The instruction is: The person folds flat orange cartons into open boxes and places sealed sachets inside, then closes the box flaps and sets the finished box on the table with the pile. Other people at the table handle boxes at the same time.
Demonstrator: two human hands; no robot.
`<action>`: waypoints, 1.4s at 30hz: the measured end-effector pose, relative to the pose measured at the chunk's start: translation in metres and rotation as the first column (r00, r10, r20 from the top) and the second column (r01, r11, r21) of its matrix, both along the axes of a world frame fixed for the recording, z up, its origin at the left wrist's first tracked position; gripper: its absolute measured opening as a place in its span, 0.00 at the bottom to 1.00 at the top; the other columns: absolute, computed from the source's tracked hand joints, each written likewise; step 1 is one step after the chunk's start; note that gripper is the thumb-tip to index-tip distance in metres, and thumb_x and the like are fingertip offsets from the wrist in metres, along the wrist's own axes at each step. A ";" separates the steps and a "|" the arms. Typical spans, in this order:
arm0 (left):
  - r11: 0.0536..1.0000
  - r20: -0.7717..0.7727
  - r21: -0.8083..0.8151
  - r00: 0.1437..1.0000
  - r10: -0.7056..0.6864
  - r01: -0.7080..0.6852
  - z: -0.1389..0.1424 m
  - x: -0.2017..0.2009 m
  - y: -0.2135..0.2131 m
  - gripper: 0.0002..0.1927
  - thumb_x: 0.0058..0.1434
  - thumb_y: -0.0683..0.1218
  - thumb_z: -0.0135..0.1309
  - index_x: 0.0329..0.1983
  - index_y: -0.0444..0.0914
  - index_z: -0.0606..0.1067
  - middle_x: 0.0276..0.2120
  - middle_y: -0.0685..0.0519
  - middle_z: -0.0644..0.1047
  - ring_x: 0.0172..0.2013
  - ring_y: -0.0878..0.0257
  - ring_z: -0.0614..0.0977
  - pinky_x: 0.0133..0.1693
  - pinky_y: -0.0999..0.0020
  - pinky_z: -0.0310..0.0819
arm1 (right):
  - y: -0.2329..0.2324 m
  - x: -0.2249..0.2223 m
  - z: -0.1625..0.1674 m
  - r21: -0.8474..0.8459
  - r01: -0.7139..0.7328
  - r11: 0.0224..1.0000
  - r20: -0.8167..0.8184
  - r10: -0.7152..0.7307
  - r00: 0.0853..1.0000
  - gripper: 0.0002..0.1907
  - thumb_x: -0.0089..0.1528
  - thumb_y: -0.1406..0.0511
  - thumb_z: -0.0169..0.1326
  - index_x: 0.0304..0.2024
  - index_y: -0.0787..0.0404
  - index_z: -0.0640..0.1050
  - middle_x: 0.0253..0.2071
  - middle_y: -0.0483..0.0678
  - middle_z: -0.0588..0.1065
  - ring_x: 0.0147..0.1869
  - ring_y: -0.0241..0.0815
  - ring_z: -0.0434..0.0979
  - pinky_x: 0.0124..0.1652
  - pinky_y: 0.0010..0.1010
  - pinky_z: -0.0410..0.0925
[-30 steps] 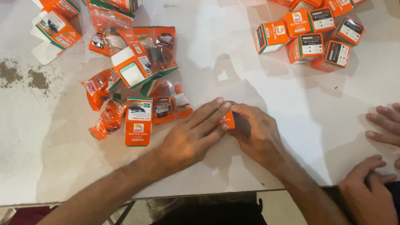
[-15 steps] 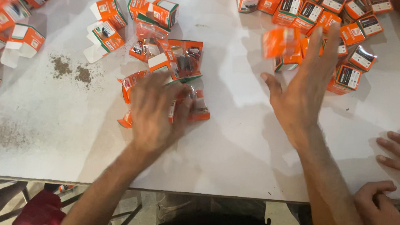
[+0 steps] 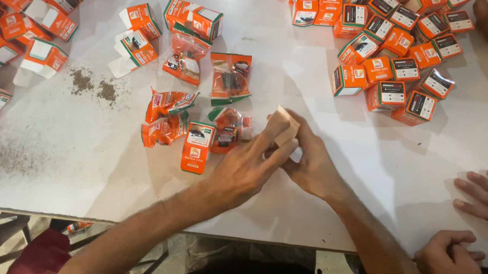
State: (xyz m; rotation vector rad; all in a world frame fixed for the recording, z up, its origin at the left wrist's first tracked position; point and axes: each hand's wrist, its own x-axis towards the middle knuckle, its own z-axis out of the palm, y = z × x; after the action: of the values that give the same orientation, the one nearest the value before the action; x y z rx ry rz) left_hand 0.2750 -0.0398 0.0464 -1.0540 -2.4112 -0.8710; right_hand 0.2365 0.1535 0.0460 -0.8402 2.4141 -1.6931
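- The left hand [image 3: 247,170] and the right hand [image 3: 312,167] meet near the middle of the white tabletop [image 3: 372,167], fingertips together around a small carton [image 3: 284,126].
- The carton shows its plain brown inner side and is tilted, raised just off the tabletop; both grips are pinched on it, the left from below and the left side, the right from the right side.
- Just left of the hands lies an orange box [image 3: 197,146] flat on its side, touching a cluster of orange sachets [image 3: 168,118] with dark parts inside.
- One more sachet [image 3: 230,79] lies above the hands, apart from the cluster.
- A group of closed boxes [image 3: 394,68] stands at the upper right, well apart from the hands.
- Open and flattened boxes [image 3: 22,20] are scattered at the upper left.
- A patch of brown crumbs [image 3: 94,85] marks the tabletop left of the sachets.
- Another person's hands [image 3: 479,231] rest at the right edge, one flat and one curled.
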 end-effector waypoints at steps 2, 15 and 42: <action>0.999 0.078 -0.043 0.997 0.009 -0.006 -0.006 0.004 -0.006 0.34 0.58 0.33 0.51 0.71 0.34 0.63 0.71 0.32 0.61 0.57 0.45 0.77 0.50 0.56 0.78 | 0.007 -0.006 -0.003 0.126 0.089 0.988 -0.004 -0.090 0.996 0.42 0.60 0.70 0.62 0.71 0.64 0.56 0.63 0.58 0.71 0.66 0.52 0.73 0.59 0.40 0.68; 0.927 -0.041 -0.180 0.944 0.328 -0.330 0.017 -0.078 -0.088 0.31 0.60 0.38 0.58 0.67 0.35 0.67 0.66 0.40 0.67 0.62 0.41 0.72 0.59 0.46 0.70 | 0.012 -0.029 0.000 0.266 0.093 0.959 -0.207 -0.037 0.978 0.28 0.56 0.68 0.66 0.56 0.62 0.71 0.53 0.53 0.74 0.61 0.58 0.71 0.57 0.44 0.66; 0.995 -0.136 0.056 0.986 0.092 -0.085 -0.022 -0.078 -0.012 0.20 0.59 0.47 0.63 0.54 0.38 0.77 0.63 0.41 0.66 0.71 0.35 0.57 0.69 0.28 0.46 | 0.002 -0.043 -0.022 0.257 0.274 0.927 -0.305 -0.191 0.933 0.29 0.44 0.65 0.74 0.44 0.65 0.75 0.45 0.52 0.74 0.57 0.57 0.70 0.58 0.46 0.61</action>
State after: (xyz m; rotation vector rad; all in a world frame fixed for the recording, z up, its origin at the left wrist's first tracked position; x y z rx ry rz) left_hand 0.1969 -0.0519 0.0240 -0.9484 -2.2900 -0.7970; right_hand 0.1934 0.1554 0.0239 -0.8140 2.9665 -1.2913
